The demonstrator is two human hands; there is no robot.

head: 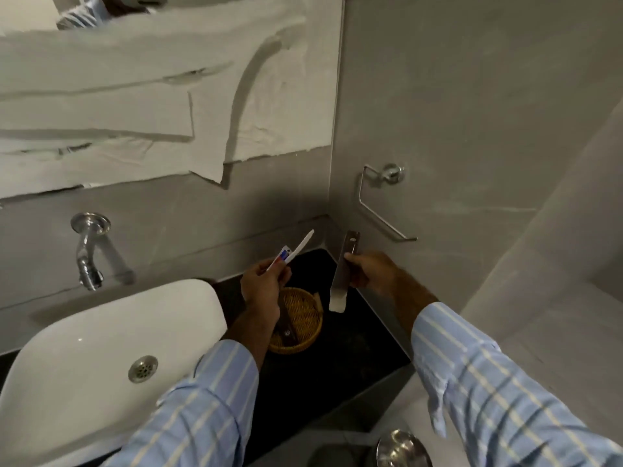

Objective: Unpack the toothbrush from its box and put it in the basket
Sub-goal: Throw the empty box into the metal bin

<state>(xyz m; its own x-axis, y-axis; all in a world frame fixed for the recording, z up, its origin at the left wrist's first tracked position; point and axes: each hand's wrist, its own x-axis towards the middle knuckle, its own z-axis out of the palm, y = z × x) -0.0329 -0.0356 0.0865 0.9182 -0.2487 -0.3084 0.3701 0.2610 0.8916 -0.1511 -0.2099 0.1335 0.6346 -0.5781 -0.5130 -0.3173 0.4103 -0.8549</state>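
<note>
My left hand (261, 281) holds a white toothbrush (300, 247) together with a small red, white and blue packet (282, 256), its tip pointing up and to the right. My right hand (369, 271) grips a long, narrow dark box (344, 267), upright, with a white open flap at its lower end. Below and between the hands, a round wicker basket (303, 332) sits on the black counter (337, 365). A dark item lies inside the basket, partly hidden by my left wrist.
A white washbasin (101, 348) with a metal drain lies at the left, under a chrome wall tap (88, 251). A chrome towel holder (381, 200) hangs on the right wall. A shiny round metal lid (403, 449) shows at the bottom. Grey walls close the corner.
</note>
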